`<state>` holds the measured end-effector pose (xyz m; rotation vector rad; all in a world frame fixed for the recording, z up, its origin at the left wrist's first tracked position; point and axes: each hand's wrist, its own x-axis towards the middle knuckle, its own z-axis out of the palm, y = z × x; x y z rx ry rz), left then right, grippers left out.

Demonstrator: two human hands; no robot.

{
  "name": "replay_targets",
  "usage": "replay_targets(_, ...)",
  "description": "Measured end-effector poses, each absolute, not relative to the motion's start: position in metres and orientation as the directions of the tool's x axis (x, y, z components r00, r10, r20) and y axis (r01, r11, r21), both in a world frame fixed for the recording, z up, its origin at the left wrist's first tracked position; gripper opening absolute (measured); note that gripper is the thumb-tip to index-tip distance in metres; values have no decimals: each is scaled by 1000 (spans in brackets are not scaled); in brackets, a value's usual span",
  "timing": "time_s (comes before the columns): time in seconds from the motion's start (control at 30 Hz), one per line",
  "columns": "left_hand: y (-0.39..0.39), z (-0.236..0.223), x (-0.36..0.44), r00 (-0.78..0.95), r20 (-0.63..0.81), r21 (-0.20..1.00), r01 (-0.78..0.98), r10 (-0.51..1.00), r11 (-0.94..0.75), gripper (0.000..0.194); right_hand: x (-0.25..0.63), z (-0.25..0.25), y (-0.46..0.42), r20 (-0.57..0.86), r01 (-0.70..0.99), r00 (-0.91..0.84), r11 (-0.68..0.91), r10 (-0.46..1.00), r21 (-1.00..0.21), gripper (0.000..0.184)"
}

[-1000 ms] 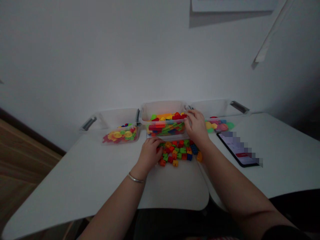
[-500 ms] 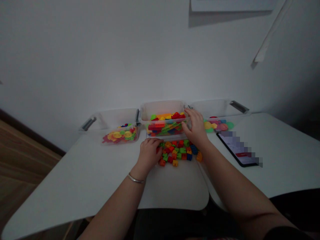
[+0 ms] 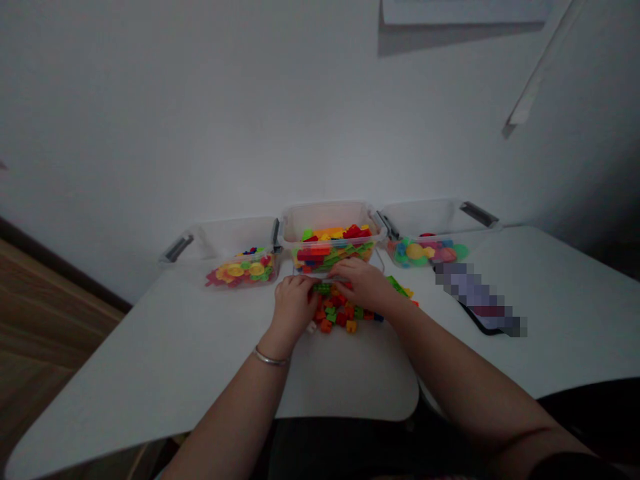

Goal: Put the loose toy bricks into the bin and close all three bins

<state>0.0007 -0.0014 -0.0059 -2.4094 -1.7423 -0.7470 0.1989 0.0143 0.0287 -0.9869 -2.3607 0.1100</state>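
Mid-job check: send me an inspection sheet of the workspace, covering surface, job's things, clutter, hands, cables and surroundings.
Surface: white table, with a gap in its front edge right of centre.
Job's things: blocks in mixed colours, heaped in front of the middle bin; left bin and right bin flank it. All three are open and partly filled.
Clutter: phone lying right of the blocks, screen pixelated.
Hands: left hand and right hand are at the blocks; their grip is hidden. Bracelet on the left wrist.
Cables: nothing seen.
Surroundings: pale wall behind; paper at top; wood panel at left.
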Motion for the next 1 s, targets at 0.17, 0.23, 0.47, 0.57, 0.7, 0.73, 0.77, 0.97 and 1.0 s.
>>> replay_targets(0.17, 0, -2, 0, 219, 445, 307, 873, 868, -378, 27, 192, 20, 15, 286, 703, -597, 660, 750, -265, 21)
replay_targets(0.23, 0, 0, 1, 190, 446, 383, 843, 875, -378, 28, 191, 19, 16, 301, 705, -604, 671, 738, -229, 19)
replay_targets(0.47, 1, -1, 2, 186, 431, 553, 718, 883, -422, 17, 189, 19, 13, 338, 652, -586, 676, 736, -342, 24)
replay_targets(0.57, 2, -4, 2, 159, 435, 606, 677, 886, -418, 14, 189, 18, 11, 344, 652, -568, 664, 748, -366, 25)
replay_targets(0.7, 1, -5, 3, 156, 461, 635, 629, 874, -448, 12, 190, 17, 12, 426, 641, -539, 682, 726, -352, 25)
replay_targets(0.73, 1, -4, 3, 167, 470, 636, 616, 867, -464, 14, 191, 18, 13, 458, 635, -523, 687, 719, -353, 25)
replay_targets(0.77, 0, -3, 3, 177, 480, 637, 603, 859, -480, 17, 193, 18, 13, 500, 627, -502, 695, 706, -352, 25)
replay_targets(0.97, 0, -3, 2, 189, 523, 579, 637, 831, -509, 20, 212, 30, 22, 832, 581, -245, 762, 498, -285, 21)
replay_targets(1.0, 1, -4, 1, 192, 524, 565, 651, 830, -508, 20, 216, 32, 23, 862, 589, -186, 755, 472, -286, 19)
